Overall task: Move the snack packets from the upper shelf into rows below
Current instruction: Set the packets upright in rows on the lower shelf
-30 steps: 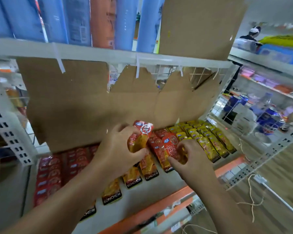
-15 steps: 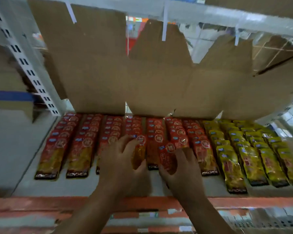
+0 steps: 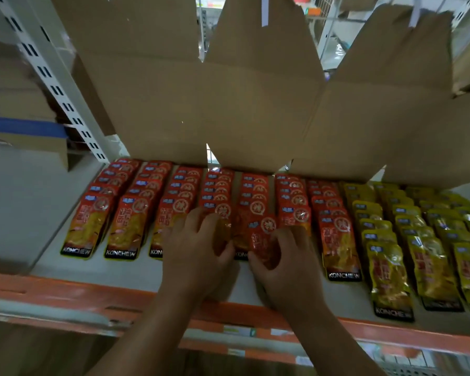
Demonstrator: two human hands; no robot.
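Covering red packets [image 3: 264,236], left hand [image 3: 196,253], right hand [image 3: 288,270]

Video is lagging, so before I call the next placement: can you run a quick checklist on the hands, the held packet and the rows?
1. Grip: the right hand pinches a red packet: ok.
2. Whether the left hand holds or only presses the fourth row's front packet: cannot tell, its fingers cover it.
3. Held packet squared with the rows: not ok, it is tilted over the fifth row.
4. The left red rows are tidy: ok.
5. The yellow rows are kept apart from the red: ok.
6. Bare shelf in front of the rows: ok.
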